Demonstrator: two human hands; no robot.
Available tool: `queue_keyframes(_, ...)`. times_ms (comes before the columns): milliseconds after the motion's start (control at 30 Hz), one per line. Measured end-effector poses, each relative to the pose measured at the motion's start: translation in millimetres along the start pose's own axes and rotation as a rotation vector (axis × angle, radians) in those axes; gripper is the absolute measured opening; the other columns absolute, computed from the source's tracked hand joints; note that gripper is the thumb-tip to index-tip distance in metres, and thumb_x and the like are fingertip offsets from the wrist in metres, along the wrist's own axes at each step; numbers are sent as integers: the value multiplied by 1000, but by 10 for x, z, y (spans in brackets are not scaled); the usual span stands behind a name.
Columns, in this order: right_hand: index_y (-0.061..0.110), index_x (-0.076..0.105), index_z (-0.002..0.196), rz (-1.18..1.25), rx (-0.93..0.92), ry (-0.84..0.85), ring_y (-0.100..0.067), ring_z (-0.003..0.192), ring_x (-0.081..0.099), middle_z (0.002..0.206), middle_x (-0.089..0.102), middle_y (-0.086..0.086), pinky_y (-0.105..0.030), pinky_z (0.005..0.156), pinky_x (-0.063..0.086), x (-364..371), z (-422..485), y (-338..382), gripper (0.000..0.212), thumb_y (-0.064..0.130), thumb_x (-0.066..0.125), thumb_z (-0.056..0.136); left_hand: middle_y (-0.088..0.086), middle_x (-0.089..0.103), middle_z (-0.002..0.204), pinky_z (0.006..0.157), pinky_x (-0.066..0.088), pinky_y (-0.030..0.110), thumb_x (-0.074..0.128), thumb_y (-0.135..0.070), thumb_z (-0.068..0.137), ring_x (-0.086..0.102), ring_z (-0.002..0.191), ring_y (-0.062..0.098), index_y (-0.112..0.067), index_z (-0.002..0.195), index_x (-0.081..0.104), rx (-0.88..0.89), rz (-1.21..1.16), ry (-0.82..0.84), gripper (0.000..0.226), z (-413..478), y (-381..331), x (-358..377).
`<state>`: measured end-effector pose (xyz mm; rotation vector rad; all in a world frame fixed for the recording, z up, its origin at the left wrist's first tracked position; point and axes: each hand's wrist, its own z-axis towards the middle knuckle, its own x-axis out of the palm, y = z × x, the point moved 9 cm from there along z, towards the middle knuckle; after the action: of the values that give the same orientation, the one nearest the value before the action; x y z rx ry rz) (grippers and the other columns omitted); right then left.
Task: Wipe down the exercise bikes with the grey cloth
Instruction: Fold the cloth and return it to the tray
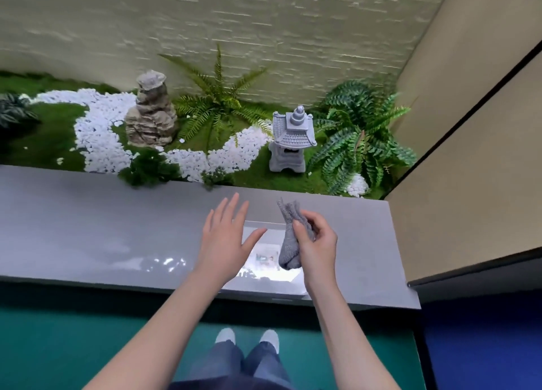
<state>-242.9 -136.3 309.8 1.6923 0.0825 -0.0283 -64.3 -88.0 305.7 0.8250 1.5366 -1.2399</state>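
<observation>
- A person stands at a long, glossy grey surface (pixel 88 228), seen from above; both bare forearms reach forward over it.
- The right hand (pixel 318 243) holds the grey cloth (pixel 289 248). Its grip is clamped on the bunched middle, and loose ends stick up above the fingers.
- The left hand (pixel 225 243) is just beside the cloth, palm down. Its grip is apart, with the fingers straight and spread, holding nothing. Whether it touches the surface cannot be told.
- Under both hands lies a clear rectangular box (pixel 264 281). Its contents are too blurred to make out.
- Beyond the surface is a small ornamental garden on green moss (pixel 44 143). A band of white pebbles (pixel 93 134) winds through it.
- A layered rock ornament (pixel 152 111) stands left of a grey stone lantern (pixel 291 138).
- One fern (pixel 218 102) grows between them, and a darker fern (pixel 360 134) grows to the lantern's right.
- A pale brick wall (pixel 264 22) rises behind the garden, and a beige panel (pixel 469 155) closes the right side.
- Below are a green floor (pixel 73 339) and the person's pale shoes (pixel 225 335).
</observation>
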Motion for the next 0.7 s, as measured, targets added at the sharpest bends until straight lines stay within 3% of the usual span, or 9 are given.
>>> queue_keyframes(67, 12, 65, 102, -2, -7, 39, -18, 100, 62, 102, 68, -5, -34, 92, 49, 136, 65, 18, 17, 3, 60, 88, -5, 16, 156, 115, 13, 36, 18, -67, 84, 10, 143, 15, -23, 146, 28, -23, -163, 23, 76, 51, -54, 38)
queue_keyframes(133, 12, 64, 102, 5, 2, 56, -17, 100, 62, 103, 68, -5, -32, 91, 49, 240, 127, 21, 18, 3, 60, 88, -6, 32, 150, 111, 24, 32, 29, -61, 90, 26, 137, 11, -24, 142, 35, -80, -403, 64, 65, 114, -84, 93)
queue_keyframes(233, 10, 64, 103, 13, 5, 77, -19, 100, 62, 103, 68, -6, -31, 89, 50, 361, 196, 20, 18, 2, 60, 88, -9, 59, 124, 90, 38, 23, 40, -50, 94, 52, 111, 5, -27, 125, 54, -233, -825, 116, 42, 181, -69, 151)
queue_keyframes(333, 16, 65, 100, 19, 2, 123, -17, 98, 62, 102, 68, -3, -26, 85, 50, 497, 223, 26, 18, 4, 61, 88, -8, 68, 106, 81, 49, 24, 42, -40, 97, 63, 100, 8, -27, 110, 63, -306, -1148, 172, 28, 228, -97, 191)
queue_keyframes(400, 21, 65, 97, 25, -2, 156, -11, 95, 63, 100, 69, 0, -22, 82, 50, 585, 224, 29, 19, 5, 62, 88, -4, 69, 106, 76, 52, 23, 43, -39, 97, 65, 97, 9, -24, 109, 64, -338, -1270, 206, 28, 245, -115, 199)
queue_keyframes(533, 24, 69, 98, 3, -5, 204, -13, 101, 63, 106, 68, -3, -31, 86, 51, 682, 253, 12, 18, 9, 62, 90, 7, 69, 109, 81, 52, 32, 47, -37, 96, 66, 102, 21, -17, 110, 64, -384, -1417, 247, 30, 284, -124, 213)
queue_keyframes(700, 31, 69, 91, 47, 15, 217, -4, 98, 63, 106, 69, 0, -16, 80, 48, 688, 302, -1, 26, 8, 57, 93, 12, 69, 110, 84, 53, 37, 62, -35, 88, 66, 103, 23, -13, 115, 61, -410, -1494, 323, 36, 307, -120, 272)
